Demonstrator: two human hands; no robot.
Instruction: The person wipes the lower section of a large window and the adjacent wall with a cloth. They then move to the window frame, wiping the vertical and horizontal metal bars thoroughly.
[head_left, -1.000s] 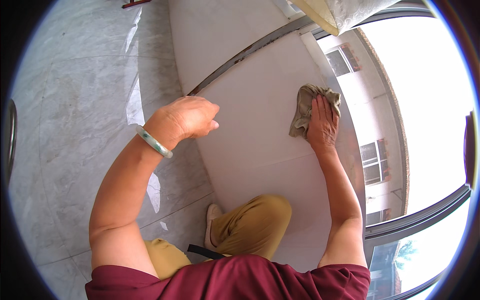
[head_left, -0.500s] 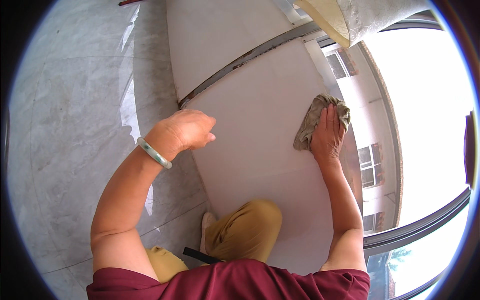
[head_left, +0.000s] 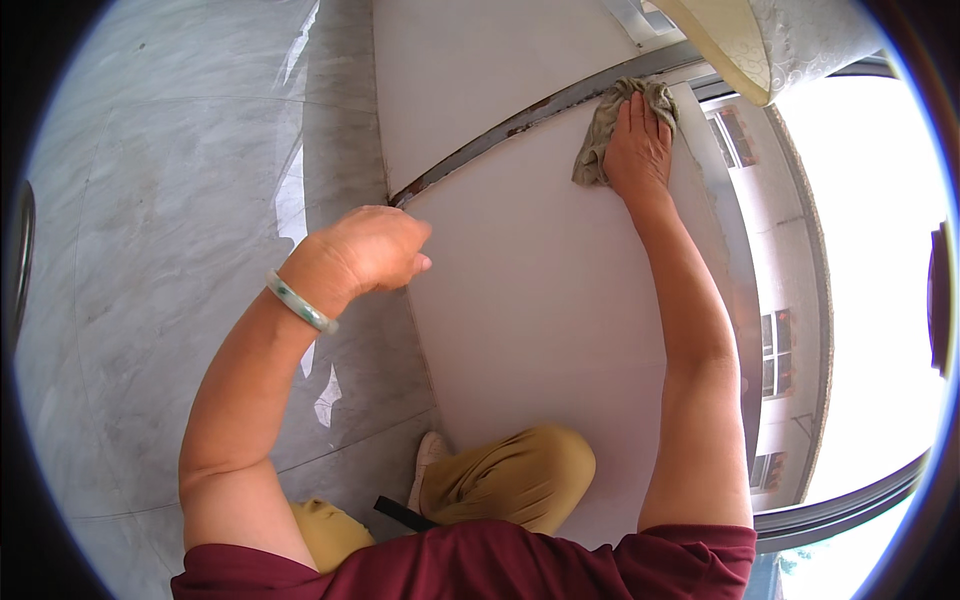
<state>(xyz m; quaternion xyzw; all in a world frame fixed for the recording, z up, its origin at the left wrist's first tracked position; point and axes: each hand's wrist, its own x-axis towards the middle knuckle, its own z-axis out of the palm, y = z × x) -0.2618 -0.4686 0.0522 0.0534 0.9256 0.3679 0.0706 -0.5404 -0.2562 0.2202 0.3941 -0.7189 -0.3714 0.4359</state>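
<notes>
1. My right hand (head_left: 638,150) presses flat on a grey-brown cloth (head_left: 605,125) — far right, against the dark metal track (head_left: 530,112) of the white sill (head_left: 540,300).
2. My left hand (head_left: 370,250), loosely curled and empty, rests at the sill's left edge — beside the marble floor (head_left: 170,230).

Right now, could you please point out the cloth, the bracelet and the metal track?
cloth (head_left: 596,140), head view, its left part beside the right hand.
bracelet (head_left: 300,303), head view, band across the left wrist.
metal track (head_left: 520,118), head view, its middle stretch.
</notes>
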